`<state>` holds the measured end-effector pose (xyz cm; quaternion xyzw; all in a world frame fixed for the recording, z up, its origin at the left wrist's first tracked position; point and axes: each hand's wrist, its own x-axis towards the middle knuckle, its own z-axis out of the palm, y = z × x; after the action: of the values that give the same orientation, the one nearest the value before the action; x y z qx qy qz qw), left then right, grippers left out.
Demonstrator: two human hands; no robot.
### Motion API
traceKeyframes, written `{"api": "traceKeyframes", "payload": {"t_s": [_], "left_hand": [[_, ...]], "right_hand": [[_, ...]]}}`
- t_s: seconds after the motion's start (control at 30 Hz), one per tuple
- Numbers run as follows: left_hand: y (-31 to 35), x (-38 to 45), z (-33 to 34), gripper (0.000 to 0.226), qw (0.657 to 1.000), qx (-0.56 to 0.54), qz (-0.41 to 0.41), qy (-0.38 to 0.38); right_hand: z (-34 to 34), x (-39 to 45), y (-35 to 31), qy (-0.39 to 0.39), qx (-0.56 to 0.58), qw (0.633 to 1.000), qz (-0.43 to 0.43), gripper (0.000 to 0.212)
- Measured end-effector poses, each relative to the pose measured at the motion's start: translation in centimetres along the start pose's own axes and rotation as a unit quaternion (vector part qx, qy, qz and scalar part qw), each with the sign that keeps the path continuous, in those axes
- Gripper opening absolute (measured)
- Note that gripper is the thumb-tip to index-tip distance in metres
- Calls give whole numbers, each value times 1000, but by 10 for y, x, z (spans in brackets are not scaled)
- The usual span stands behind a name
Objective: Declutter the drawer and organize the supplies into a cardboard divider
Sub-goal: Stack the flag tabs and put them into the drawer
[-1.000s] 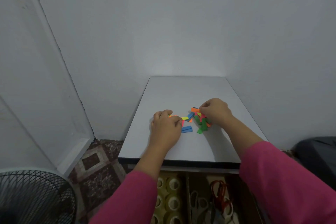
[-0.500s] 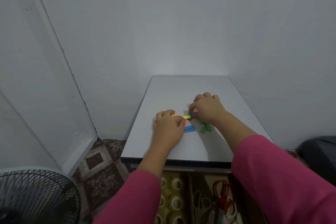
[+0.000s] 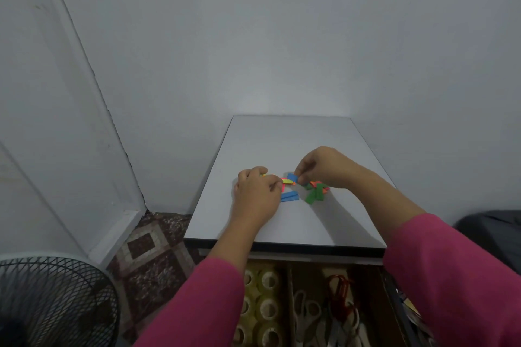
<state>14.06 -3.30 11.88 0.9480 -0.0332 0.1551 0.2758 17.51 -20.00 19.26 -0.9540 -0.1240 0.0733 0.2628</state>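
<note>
R hand [image 3: 324, 167] pinches blue strip [image 3: 292, 177], lifted off tabletop [image 3: 282, 138], prob sorting by colour. L hand [image 3: 255, 191] grips collected strips; green strips [image 3: 315, 196] lie under R wrist.

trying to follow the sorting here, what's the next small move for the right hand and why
Probably carry the small blue paper strip pinched in the right hand across to the stack the left hand holds; loose blue strips and green strips are still scattered on the white tabletop.
</note>
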Motion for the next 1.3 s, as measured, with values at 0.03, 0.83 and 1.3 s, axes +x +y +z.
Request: {"api": "traceKeyframes", "payload": {"t_s": [0.03,0.83,1.3], "left_hand": [[0,0,0,28,1000,-6,-1,1],[0,2,1,28,1000,11,-1,-12],[0,0,-4,19,999,-47,-8,2]], "right_hand": [[2,-3,1,-20,6,1000,-3,11],[8,30,20,133,-100,981,100,6],[14,6,15,48,-41,998,29,5]]}}
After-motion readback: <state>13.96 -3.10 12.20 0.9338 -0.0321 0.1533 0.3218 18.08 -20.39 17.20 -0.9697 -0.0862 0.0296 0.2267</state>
